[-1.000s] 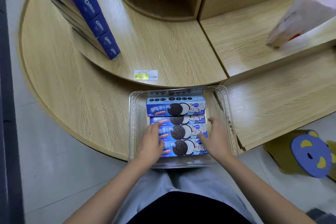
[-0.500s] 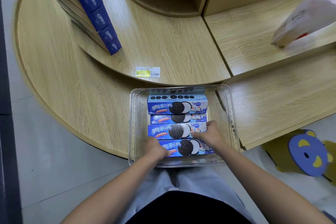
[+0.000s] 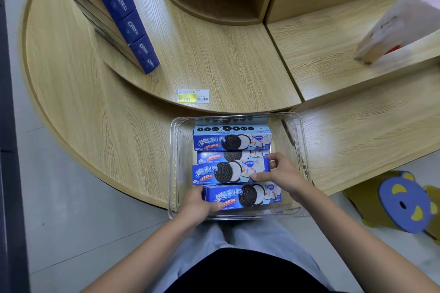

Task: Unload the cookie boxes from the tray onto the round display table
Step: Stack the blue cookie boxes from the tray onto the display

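A clear plastic tray [image 3: 175,150] rests on the low tier of the round wooden display table [image 3: 95,112] and holds several blue cookie boxes. My left hand [image 3: 198,204] grips the left end of the nearest box [image 3: 240,196], which sits tilted. My right hand [image 3: 281,175] holds the right end of the second box [image 3: 228,172], thumb on its front and fingers behind it. Two more boxes [image 3: 232,141] lie further back in the tray.
A leaning stack of blue cookie boxes [image 3: 123,21] stands on the upper tier at the left. A yellow price tag [image 3: 193,96] sits on that tier's edge. A pale bag [image 3: 402,19] lies on the right shelf. A blue and olive stool [image 3: 404,202] stands on the floor at the right.
Both hands moved from resting on the boxes to gripping them. The left hand took the nearest box's left end and tilted it. The right hand closed on the second box's right end.
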A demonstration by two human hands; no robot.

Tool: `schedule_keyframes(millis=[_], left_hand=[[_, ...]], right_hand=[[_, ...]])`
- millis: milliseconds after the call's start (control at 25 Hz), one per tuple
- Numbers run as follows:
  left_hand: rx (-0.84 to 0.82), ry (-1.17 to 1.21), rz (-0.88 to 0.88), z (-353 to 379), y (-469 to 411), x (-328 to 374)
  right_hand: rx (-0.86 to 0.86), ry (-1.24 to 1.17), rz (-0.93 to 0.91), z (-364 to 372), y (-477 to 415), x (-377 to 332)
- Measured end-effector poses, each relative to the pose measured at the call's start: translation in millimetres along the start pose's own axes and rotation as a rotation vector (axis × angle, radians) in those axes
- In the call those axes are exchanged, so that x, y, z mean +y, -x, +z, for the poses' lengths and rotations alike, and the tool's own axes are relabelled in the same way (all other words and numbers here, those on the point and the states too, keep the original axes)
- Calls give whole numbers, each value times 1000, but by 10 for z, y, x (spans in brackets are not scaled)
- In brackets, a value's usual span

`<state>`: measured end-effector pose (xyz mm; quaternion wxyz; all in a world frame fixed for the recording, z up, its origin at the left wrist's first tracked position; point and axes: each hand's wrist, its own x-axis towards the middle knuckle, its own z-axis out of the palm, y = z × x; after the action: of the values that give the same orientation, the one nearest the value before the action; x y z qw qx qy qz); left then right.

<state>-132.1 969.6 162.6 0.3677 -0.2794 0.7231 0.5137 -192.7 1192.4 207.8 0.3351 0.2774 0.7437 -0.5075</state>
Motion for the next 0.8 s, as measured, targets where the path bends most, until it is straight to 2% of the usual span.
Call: schedule_keyframes(millis=[320, 560, 800], left_hand=[[103, -193, 171, -324, 475, 135], [99, -73, 288, -793, 728, 505], [138, -93, 455, -1134, 395, 1232]], right_hand=[[103, -27, -44, -244, 261, -244], [205, -169, -189, -668, 558, -480], [307, -392, -373, -979, 654, -839]])
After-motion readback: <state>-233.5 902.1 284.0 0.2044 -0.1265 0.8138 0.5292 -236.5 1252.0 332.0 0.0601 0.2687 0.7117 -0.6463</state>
